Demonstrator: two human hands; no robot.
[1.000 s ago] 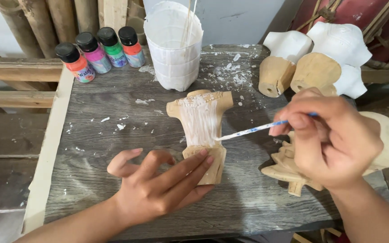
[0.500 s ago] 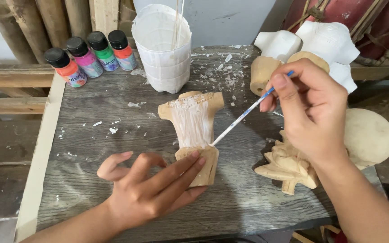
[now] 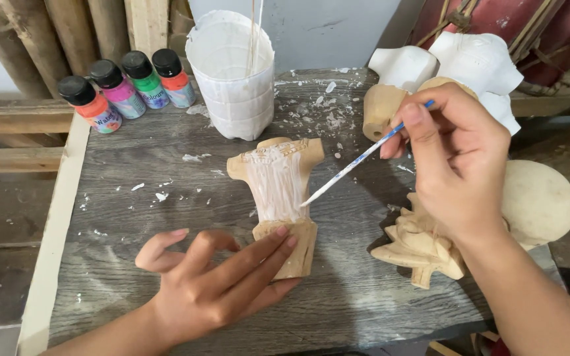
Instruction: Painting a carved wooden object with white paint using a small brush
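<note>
At the table's (image 3: 166, 217) middle, a wooden carving (image 3: 277, 191) is pinned flat by the left hand (image 3: 212, 287) while a thin paintbrush (image 3: 357, 161), pinched in the right hand (image 3: 460, 165), is best drawn lightly along the grain.

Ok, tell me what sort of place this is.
Probably a small craft workshop where wooden carvings get painted. A worn, paint-flecked table holds small paint bottles, a white-coated cup and an unpainted carving; the right hand brushes white onto a wooden figure.
</note>
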